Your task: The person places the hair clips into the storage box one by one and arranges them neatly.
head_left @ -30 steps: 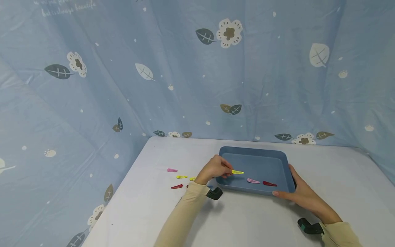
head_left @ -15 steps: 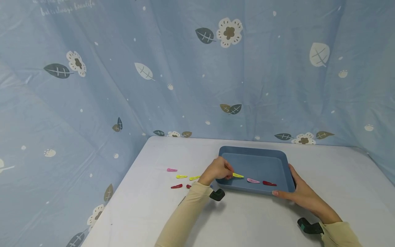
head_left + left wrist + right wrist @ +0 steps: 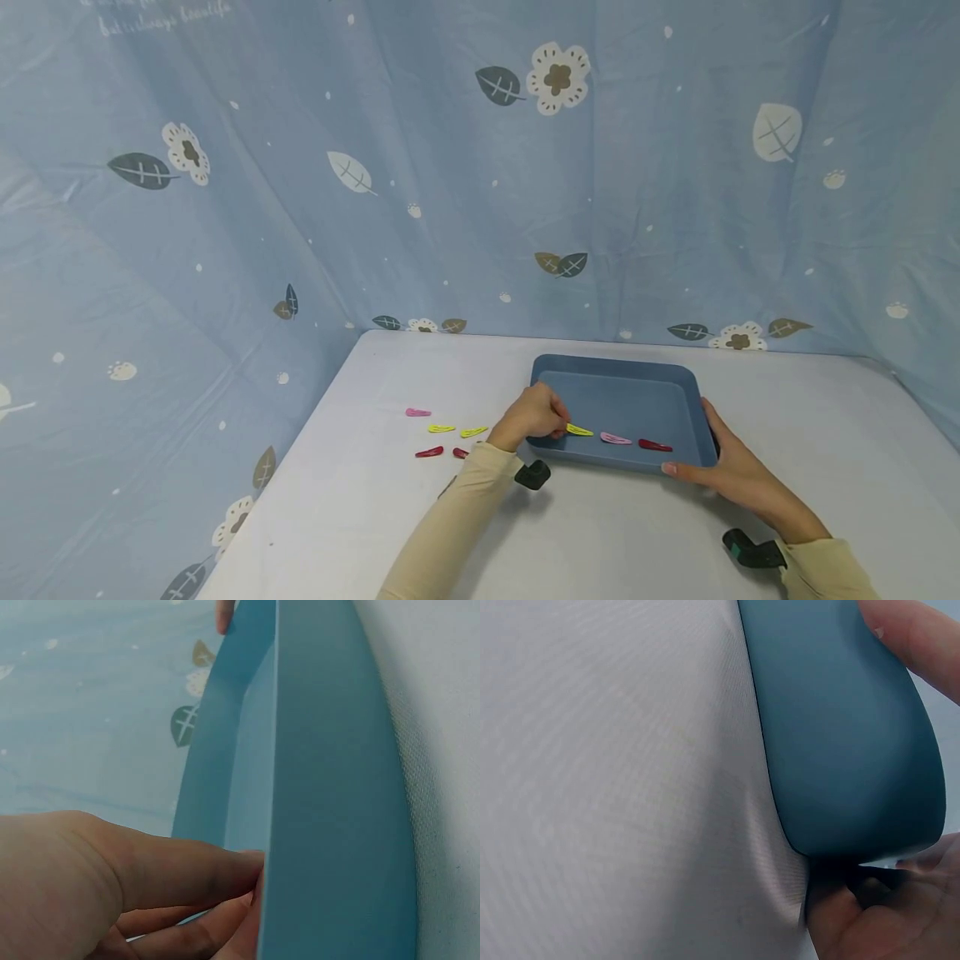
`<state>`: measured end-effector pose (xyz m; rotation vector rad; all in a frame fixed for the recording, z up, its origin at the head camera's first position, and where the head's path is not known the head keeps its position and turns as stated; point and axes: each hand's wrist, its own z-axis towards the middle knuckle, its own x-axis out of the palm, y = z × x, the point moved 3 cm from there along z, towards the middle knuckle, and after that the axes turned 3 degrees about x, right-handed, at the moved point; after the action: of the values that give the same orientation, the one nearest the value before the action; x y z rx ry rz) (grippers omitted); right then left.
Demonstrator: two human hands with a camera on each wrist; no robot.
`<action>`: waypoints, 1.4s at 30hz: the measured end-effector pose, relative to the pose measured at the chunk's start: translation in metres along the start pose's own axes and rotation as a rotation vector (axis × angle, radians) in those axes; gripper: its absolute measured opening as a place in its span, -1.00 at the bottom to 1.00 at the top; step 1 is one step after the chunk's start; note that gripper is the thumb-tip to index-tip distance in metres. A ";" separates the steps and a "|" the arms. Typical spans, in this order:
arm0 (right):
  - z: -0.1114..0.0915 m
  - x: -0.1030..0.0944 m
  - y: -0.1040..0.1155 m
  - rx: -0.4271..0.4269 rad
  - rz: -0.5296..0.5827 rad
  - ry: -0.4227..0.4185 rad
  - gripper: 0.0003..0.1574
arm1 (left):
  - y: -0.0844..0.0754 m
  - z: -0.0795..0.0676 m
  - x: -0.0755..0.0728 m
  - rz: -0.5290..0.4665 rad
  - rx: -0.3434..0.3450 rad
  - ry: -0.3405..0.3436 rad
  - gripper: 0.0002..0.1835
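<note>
My left hand (image 3: 534, 414) reaches over the near left part of a blue tray (image 3: 622, 396) and pinches a yellow snap hair clip (image 3: 580, 430) by its left end, low at the tray floor. To its right, a pink hair clip (image 3: 616, 438) and a dark red hair clip (image 3: 656, 446) lie in a row along the near side. My right hand (image 3: 742, 475) grips the tray's near right corner, thumb on the near rim, fingers along the right side. In the left wrist view, the tray's near wall (image 3: 337, 787) hides the fingertips and the clip.
Left of the tray, on the white table (image 3: 360, 517), lie more hair clips: a pink clip (image 3: 417, 412), two yellow ones (image 3: 442, 429), and red ones (image 3: 429, 452), partly covered by the left forearm. A patterned blue curtain (image 3: 450, 167) hangs behind the table.
My left hand has moved slightly right and down, lowering the yellow hair clip toward the tray floor, in line with the pink one. The right hand and tray have stayed in place.
</note>
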<state>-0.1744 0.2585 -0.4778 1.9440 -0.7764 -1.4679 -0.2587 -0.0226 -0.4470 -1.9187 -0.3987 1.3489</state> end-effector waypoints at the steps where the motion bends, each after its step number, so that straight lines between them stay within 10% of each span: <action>1: 0.000 0.000 0.000 0.002 0.000 -0.002 0.57 | 0.000 0.000 0.000 0.011 0.000 -0.004 -0.94; 42: 0.002 0.001 -0.001 -0.007 0.015 -0.012 0.58 | -0.006 -0.008 -0.007 0.095 0.041 -0.048 -0.91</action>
<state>-0.1764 0.2580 -0.4801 1.9215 -0.7891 -1.4727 -0.2535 -0.0253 -0.4366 -1.8949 -0.3039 1.4556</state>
